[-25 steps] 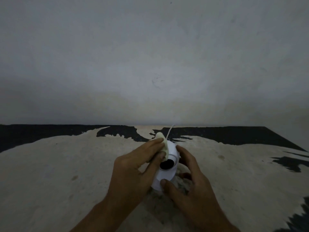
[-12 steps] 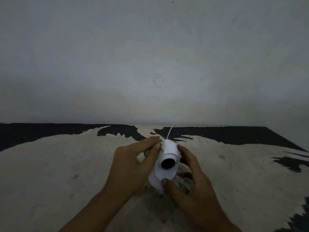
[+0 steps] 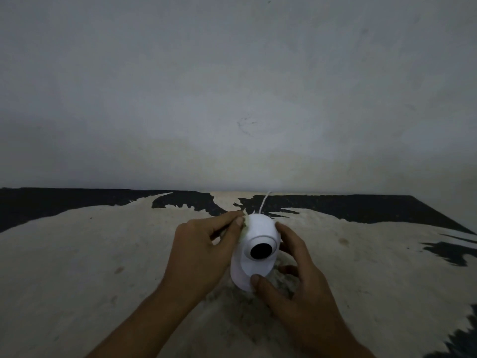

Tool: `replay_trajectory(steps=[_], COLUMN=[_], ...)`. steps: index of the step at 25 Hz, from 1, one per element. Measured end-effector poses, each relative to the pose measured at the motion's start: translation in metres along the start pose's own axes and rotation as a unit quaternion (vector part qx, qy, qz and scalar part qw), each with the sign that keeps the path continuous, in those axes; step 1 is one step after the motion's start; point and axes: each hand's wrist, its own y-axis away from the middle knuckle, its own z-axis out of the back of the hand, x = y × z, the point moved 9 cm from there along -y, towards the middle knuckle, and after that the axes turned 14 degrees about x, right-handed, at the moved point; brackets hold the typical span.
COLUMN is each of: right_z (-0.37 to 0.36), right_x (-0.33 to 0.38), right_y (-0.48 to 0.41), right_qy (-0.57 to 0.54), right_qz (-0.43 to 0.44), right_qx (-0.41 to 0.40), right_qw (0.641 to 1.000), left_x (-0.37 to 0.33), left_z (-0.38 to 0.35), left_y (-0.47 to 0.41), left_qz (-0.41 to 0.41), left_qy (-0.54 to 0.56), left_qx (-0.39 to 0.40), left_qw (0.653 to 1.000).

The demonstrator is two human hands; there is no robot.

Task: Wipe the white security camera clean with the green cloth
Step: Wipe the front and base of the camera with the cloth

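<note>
here, head view, line by line as we see it:
camera: the white security camera [image 3: 254, 250] stands upright on the counter [image 3: 90, 254], near the middle, its dark round lens facing us.
cable: a thin white cable [image 3: 263, 202] runs from behind the camera toward the wall [image 3: 232, 86].
cloth: we see only a pale sliver of the green cloth [image 3: 244, 227], pressed against the upper left side of the camera.
left hand: our left hand [image 3: 200, 254] has its grip closed on the cloth, fingertips at the camera's shell.
right hand: our right hand [image 3: 296, 277] has its grip closed around the camera, thumb on the base front, fingers behind the right side.
counter: worn pale surface with dark patches along the far edge.
</note>
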Motion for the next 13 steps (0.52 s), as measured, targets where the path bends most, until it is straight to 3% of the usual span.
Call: replay_trajectory(steps=[3, 8, 11, 13], right_z=[-0.003, 0.0, -0.001, 0.001], right_x=[-0.002, 0.002, -0.002, -0.001], right_y=[-0.003, 0.002, -0.001, 0.0], right_qy=[0.015, 0.004, 0.016, 0.014], right_qz=[-0.017, 0.021, 0.006, 0.018], right_qx=[0.016, 0.008, 0.015, 0.007], right_qw=[1.0, 1.0, 1.0, 1.0], left_x=[-0.019, -0.003, -0.014, -0.014], left_z=[-0.011, 0.0, -0.007, -0.006], left_y=[-0.001, 0.0, 0.0, 0.0], left_qz=[-0.063, -0.004, -0.055, -0.058], left_qy=[0.006, 0.003, 0.007, 0.002], left_qx=[0.066, 0.001, 0.044, 0.033], left_qw=[0.996, 1.0, 0.998, 0.998])
